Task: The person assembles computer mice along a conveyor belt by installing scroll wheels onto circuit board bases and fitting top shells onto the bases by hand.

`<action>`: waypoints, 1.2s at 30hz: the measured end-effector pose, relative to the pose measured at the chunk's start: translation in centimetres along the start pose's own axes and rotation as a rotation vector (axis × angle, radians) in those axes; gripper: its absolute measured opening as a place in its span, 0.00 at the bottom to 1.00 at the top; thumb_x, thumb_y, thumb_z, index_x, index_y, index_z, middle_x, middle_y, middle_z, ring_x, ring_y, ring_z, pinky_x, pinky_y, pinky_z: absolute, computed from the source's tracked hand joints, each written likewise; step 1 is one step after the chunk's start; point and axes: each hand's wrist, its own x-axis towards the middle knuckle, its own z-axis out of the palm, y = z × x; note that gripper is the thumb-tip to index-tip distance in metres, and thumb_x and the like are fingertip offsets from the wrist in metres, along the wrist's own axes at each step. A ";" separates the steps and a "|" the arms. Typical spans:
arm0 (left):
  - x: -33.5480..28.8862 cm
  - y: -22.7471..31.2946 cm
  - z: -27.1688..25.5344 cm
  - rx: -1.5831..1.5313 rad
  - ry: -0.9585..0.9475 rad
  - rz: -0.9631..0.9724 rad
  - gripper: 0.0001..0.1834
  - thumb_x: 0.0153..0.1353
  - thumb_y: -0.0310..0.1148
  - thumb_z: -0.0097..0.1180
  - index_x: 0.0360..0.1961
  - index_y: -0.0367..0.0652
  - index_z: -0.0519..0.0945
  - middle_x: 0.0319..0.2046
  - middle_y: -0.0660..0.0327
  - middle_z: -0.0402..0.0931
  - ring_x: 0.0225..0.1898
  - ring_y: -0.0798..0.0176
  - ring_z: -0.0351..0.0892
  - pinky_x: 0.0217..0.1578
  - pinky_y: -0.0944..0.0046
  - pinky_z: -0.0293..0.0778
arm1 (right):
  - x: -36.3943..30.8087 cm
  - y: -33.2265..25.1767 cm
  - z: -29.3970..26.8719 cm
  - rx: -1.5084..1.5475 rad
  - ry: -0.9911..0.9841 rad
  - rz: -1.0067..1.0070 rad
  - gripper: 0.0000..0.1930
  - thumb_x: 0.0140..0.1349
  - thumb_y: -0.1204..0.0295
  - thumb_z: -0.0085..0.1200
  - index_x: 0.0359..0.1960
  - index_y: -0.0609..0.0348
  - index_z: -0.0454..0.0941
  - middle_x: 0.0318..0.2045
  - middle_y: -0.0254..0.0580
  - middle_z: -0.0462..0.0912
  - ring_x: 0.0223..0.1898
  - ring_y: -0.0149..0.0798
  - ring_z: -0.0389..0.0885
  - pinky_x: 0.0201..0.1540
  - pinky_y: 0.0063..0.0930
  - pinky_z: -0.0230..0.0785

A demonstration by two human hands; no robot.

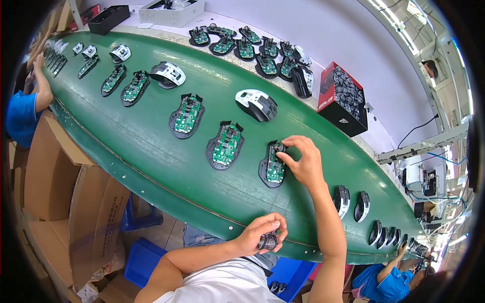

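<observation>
My right hand (304, 162) reaches over an opened computer mouse base (273, 172) with a green circuit board. Its thumb and forefinger pinch a small dark scroll wheel (280, 148) at the far end of that base, partly hidden by the fingers. Near the front edge of the belt, my left hand (256, 234) curls around several dark, shiny scroll wheels (268, 241). Two more mouse bases with bare boards lie to the left, one nearest (225, 146) and one beyond it (186, 117). A white and black mouse top shell (256, 105) rests farther back.
The green conveyor belt (151, 136) carries more bases and shells both ways. Behind it stand a red and black box (344, 98) of wheels and a cluster of mouse bases (245, 49). Cardboard boxes (96, 217) are at lower left. Co-workers in blue sit at both ends.
</observation>
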 end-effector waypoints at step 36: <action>-1.0 1.5 1.0 0.146 -0.047 -0.098 0.14 0.71 0.42 0.45 0.43 0.40 0.71 0.30 0.56 0.71 0.24 0.61 0.76 0.14 0.71 0.63 | 13.7 0.7 4.6 -0.247 -0.451 0.012 0.33 0.62 0.55 0.60 0.69 0.35 0.65 0.66 0.57 0.66 0.62 0.65 0.68 0.63 0.53 0.66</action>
